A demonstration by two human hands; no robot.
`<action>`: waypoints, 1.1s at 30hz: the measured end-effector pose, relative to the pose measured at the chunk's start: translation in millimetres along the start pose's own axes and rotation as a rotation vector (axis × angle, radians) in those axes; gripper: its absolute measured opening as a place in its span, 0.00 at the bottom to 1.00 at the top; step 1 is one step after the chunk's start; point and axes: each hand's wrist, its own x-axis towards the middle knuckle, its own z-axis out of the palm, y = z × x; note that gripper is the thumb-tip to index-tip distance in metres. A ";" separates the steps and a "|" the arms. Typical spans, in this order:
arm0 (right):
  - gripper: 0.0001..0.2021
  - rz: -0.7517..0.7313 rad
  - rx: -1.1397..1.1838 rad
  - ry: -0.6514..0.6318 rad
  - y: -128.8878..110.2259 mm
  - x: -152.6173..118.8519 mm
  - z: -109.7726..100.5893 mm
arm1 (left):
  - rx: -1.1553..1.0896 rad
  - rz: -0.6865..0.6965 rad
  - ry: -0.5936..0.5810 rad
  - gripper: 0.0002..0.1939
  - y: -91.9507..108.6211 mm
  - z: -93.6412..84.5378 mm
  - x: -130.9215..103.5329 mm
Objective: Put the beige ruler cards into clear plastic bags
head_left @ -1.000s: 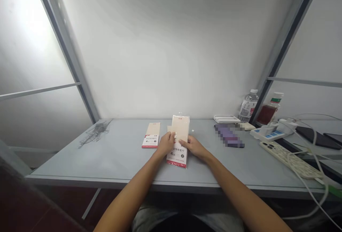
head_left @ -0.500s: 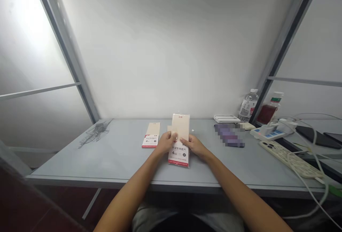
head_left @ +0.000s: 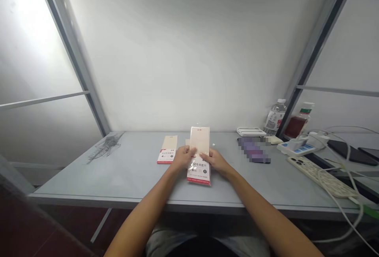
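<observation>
Left hand (head_left: 184, 157) and right hand (head_left: 218, 163) hold with fingers (head_left: 206, 157) one flat beige-white-red, plastic-wrapped packet (head_left: 200, 140) over the grey desk (head_left: 112, 178); one similar packet (head_left: 168, 150) lies at its nine o'clock, the white wall (head_left: 189, 59) at twelve.

Your left forearm (head_left: 149, 206) and right forearm (head_left: 263, 205), both bare, extend forward and converge. Your left hand (head_left: 183, 157) is closed in a pinch, thumb (head_left: 192, 151) on top, pointing inward. Your right hand (head_left: 218, 162) mirrors it, also closed. Both thumbs lie near each other; wrists (head_left: 175, 167) nearly straight.
</observation>
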 end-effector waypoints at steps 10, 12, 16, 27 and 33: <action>0.21 -0.007 -0.272 0.074 7.4 2.7 -3.6 | 0.457 -0.034 0.332 0.20 -8.6 -9.2 3.8; 0.22 -0.021 -0.419 0.143 11.3 3.6 -4.6 | 0.516 -0.075 0.322 0.19 -10.2 -10.4 3.9; 0.17 -0.067 -0.713 0.323 15.4 4.9 -7.4 | 0.631 -0.047 0.444 0.15 -8.5 -16.9 5.2; 0.23 0.209 -1.208 0.782 18.3 12.4 -39.8 | 0.949 -0.515 0.563 0.30 -0.8 -63.2 2.7; 0.30 0.467 -1.182 0.750 22.3 13.1 -51.4 | 0.872 -0.534 0.613 0.30 1.4 -65.5 2.5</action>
